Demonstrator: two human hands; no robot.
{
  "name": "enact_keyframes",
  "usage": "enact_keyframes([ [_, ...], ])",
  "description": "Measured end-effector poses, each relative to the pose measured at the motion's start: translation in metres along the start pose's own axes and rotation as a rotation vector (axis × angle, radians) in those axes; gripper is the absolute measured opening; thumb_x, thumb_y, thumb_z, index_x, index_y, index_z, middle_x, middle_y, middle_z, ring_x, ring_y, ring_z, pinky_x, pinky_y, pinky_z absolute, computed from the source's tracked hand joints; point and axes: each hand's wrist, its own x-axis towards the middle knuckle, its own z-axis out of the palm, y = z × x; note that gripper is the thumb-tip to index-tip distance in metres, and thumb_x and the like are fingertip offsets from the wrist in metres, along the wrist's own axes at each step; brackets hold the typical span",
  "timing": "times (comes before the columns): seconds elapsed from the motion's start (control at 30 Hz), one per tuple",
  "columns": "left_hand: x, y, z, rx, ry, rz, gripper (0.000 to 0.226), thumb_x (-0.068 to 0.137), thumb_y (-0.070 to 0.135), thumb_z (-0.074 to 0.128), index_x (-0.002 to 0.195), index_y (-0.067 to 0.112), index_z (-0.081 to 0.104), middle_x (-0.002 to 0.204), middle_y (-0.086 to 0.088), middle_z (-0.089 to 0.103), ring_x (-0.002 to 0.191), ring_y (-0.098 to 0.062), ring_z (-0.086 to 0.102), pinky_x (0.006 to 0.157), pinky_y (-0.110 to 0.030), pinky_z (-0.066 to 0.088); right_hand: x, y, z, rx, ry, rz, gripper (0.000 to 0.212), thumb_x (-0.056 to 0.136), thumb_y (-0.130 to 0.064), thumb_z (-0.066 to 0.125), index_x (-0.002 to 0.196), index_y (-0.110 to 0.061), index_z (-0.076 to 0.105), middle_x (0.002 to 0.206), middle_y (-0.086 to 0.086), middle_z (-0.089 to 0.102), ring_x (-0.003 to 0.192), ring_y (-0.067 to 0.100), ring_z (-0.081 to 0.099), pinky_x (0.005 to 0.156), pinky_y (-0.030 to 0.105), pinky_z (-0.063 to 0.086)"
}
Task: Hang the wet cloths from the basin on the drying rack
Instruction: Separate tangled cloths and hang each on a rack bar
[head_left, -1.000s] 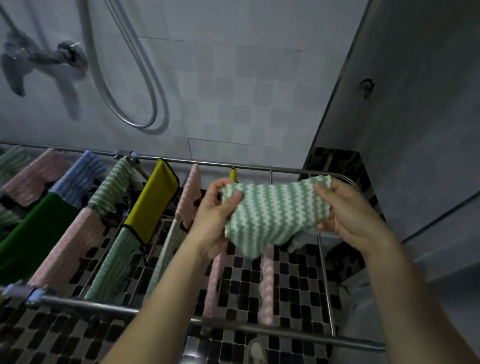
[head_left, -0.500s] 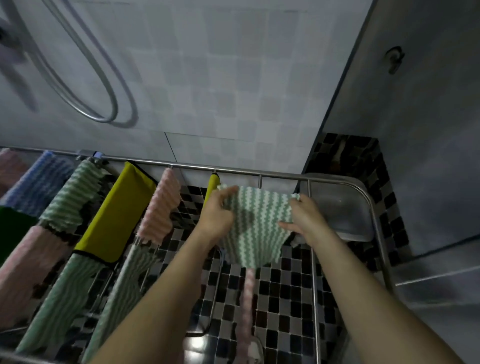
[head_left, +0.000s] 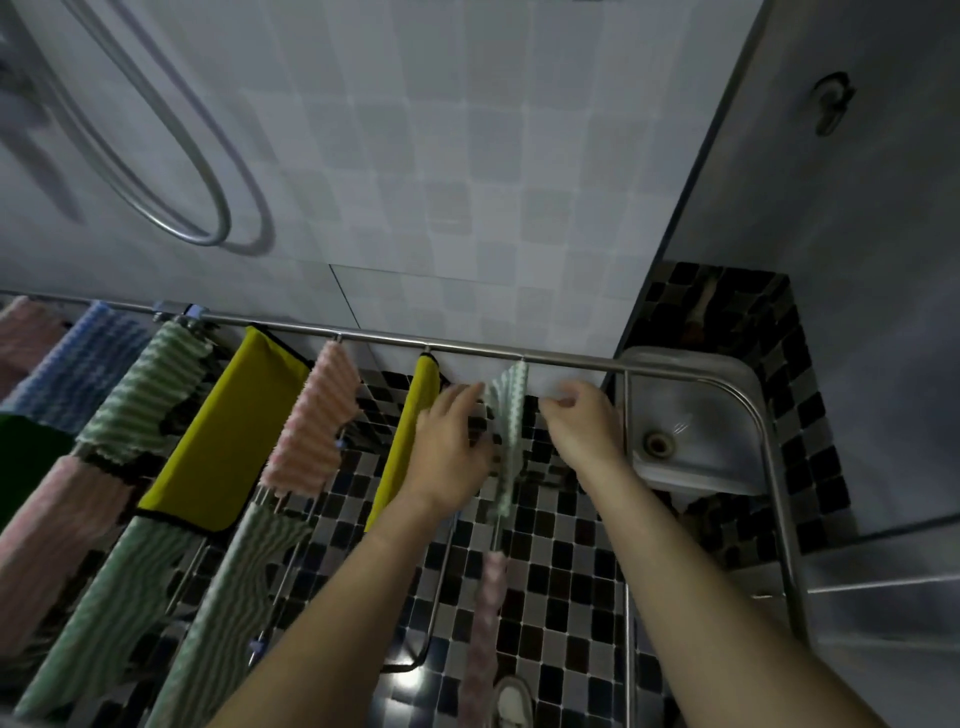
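Observation:
A green-and-white striped cloth (head_left: 511, 415) hangs folded over a thin rod of the steel drying rack (head_left: 571, 361), near its far rail, and I see it edge-on. My left hand (head_left: 452, 447) lies with flat fingers against the cloth's left side. My right hand (head_left: 582, 426) hovers just right of the cloth with fingers loosely curled and nothing in them. The steel basin (head_left: 727, 374) sits beyond the rack's right corner, and only its bare bottom and drain show.
Several cloths fill the rods to the left: a narrow yellow one (head_left: 410, 441), a pink one (head_left: 311, 421), a large yellow one (head_left: 223, 441), and green, blue and pink ones. Another pink cloth (head_left: 485, 623) hangs nearer on the same rod. A shower hose (head_left: 197, 208) loops on the tiled wall.
The striped cloth was spread between both hands above the rack; now it is draped over the rod. My right hand has let go and moved right. The view tilted down.

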Motion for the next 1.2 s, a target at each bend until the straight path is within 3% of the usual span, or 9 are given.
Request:
enact_keyframes([
  [0.07, -0.017, 0.003, 0.004, -0.079, -0.081, -0.015, 0.051, 0.088, 0.015, 0.065, 0.137, 0.020, 0.050, 0.131, -0.004, 0.055, 0.111, -0.017, 0.058, 0.094, -0.034, 0.052, -0.001, -0.005, 0.006, 0.018, 0.020, -0.043, 0.029, 0.091, -0.027, 0.060, 0.089, 0.000, 0.069, 0.088, 0.015, 0.071, 0.080, 0.033, 0.066, 0.071, 0.043, 0.054],
  [0.13, -0.030, 0.007, 0.010, -0.049, -0.135, 0.008, 0.054, 0.088, 0.017, 0.067, 0.138, 0.018, 0.048, 0.126, -0.003, 0.056, 0.106, -0.015, 0.059, 0.089, -0.019, 0.049, 0.001, -0.009, 0.011, 0.024, 0.023, -0.039, 0.028, 0.087, -0.027, 0.066, 0.072, -0.004, 0.070, 0.076, 0.013, 0.071, 0.073, 0.031, 0.068, 0.069, 0.045, 0.056],
  [0.27, -0.032, 0.006, 0.013, -0.079, -0.145, -0.014, 0.055, 0.089, 0.011, 0.063, 0.142, 0.014, 0.045, 0.128, -0.005, 0.057, 0.109, -0.010, 0.055, 0.077, 0.002, 0.036, 0.003, -0.015, 0.019, -0.007, 0.069, -0.039, 0.018, 0.081, -0.028, 0.075, 0.073, -0.018, 0.062, 0.080, -0.001, 0.067, 0.076, 0.019, 0.065, 0.070, 0.036, 0.056],
  [0.43, -0.032, -0.001, 0.011, -0.050, -0.133, -0.003, 0.055, 0.089, 0.012, 0.063, 0.141, 0.013, 0.047, 0.123, -0.006, 0.057, 0.107, -0.017, 0.057, 0.076, 0.000, 0.036, -0.003, -0.021, 0.022, -0.124, 0.098, -0.161, 0.018, 0.086, -0.028, 0.069, 0.085, -0.014, 0.056, 0.080, -0.004, 0.059, 0.066, 0.011, 0.056, 0.048, 0.021, 0.035],
  [0.6, -0.039, -0.003, 0.016, -0.035, -0.119, 0.015, 0.052, 0.090, 0.012, 0.063, 0.140, 0.015, 0.049, 0.119, -0.004, 0.055, 0.097, -0.011, 0.055, 0.073, -0.001, 0.037, -0.002, -0.019, 0.018, -0.171, 0.075, -0.218, 0.009, 0.090, -0.021, 0.064, 0.087, -0.012, 0.062, 0.084, -0.001, 0.062, 0.076, 0.015, 0.059, 0.059, 0.022, 0.040],
  [0.8, -0.039, 0.004, 0.015, -0.041, -0.152, -0.002, 0.054, 0.090, 0.012, 0.058, 0.143, 0.015, 0.045, 0.122, -0.006, 0.055, 0.106, -0.020, 0.058, 0.090, -0.029, 0.051, -0.003, -0.022, 0.020, -0.262, 0.082, -0.235, 0.010, 0.091, -0.019, 0.061, 0.084, -0.012, 0.063, 0.084, 0.001, 0.063, 0.075, 0.017, 0.059, 0.060, 0.023, 0.038],
  [0.93, -0.053, 0.007, -0.005, -0.058, -0.073, -0.008, 0.052, 0.089, 0.010, 0.061, 0.140, 0.015, 0.048, 0.126, -0.006, 0.056, 0.111, -0.019, 0.057, 0.093, -0.024, 0.047, -0.014, -0.032, 0.020, -0.412, 0.087, -0.332, 0.011, 0.093, -0.021, 0.054, 0.083, -0.017, 0.056, 0.087, 0.002, 0.059, 0.076, 0.018, 0.052, 0.056, 0.028, 0.036],
  [1.1, -0.096, -0.016, -0.052, 0.124, 0.098, -0.145, 0.035, 0.089, 0.014, 0.060, 0.123, 0.021, 0.060, 0.110, 0.003, 0.056, 0.086, -0.011, 0.053, 0.072, -0.022, 0.044, -0.046, -0.058, 0.041, -0.344, -0.249, -0.430, 0.009, 0.090, -0.024, 0.061, 0.094, -0.021, 0.068, 0.090, 0.001, 0.070, 0.085, 0.020, 0.065, 0.077, 0.033, 0.054],
  [1.2, -0.131, -0.031, -0.066, 0.185, 0.036, -0.258, 0.031, 0.093, 0.027, 0.057, 0.123, 0.024, 0.054, 0.110, 0.001, 0.052, 0.092, -0.019, 0.056, 0.074, -0.033, 0.048, -0.068, -0.058, 0.068, -0.426, -0.385, -0.435, 0.019, 0.090, -0.028, 0.062, 0.109, -0.024, 0.065, 0.095, 0.002, 0.069, 0.084, 0.020, 0.065, 0.077, 0.037, 0.055],
])
